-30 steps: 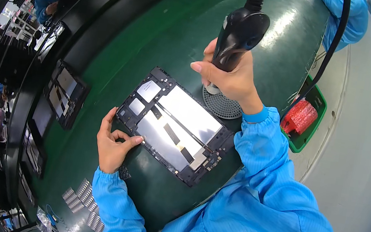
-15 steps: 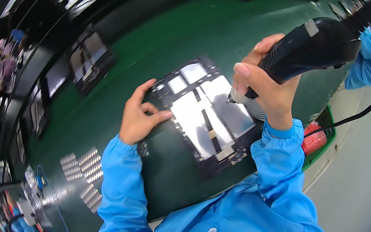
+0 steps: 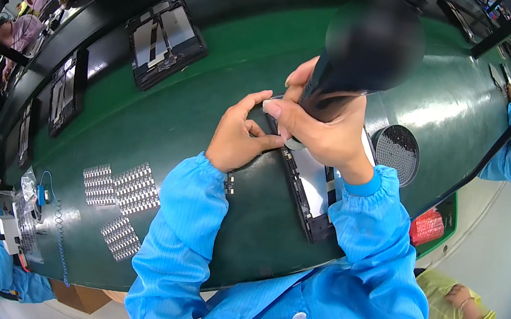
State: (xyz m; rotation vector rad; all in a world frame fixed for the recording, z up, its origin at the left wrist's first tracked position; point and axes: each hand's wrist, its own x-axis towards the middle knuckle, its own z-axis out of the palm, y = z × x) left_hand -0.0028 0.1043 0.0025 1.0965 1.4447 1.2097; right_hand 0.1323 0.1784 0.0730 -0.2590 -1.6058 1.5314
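Observation:
My right hand (image 3: 322, 126) is wrapped round a black electric screwdriver (image 3: 372, 52), its tip pointing down at the upper left edge of an opened tablet (image 3: 310, 180). The tip itself is hidden behind my fingers. Silvery battery panels and a dark frame show on the tablet, which lies flat and is partly covered by my right hand and forearm. At the tablet's left edge, my left hand (image 3: 240, 131) grips with thumb and bent fingers, close to the screwdriver. Beside my left wrist lies a small dark part (image 3: 230, 183).
Right of the tablet stands a round dish (image 3: 416, 161) of tiny parts. Sheets of small metallic pieces (image 3: 137, 188) lie left. More opened tablets (image 3: 166, 39) line the far side. A green bin (image 3: 449, 219) holds a red roll (image 3: 427, 227). Co-workers sit nearby; a black cable (image 3: 499, 145) crosses right.
The screwdriver has moved left and down, from over the tablet's middle to its upper left edge. My left hand now sits close beside it. The head view has shifted.

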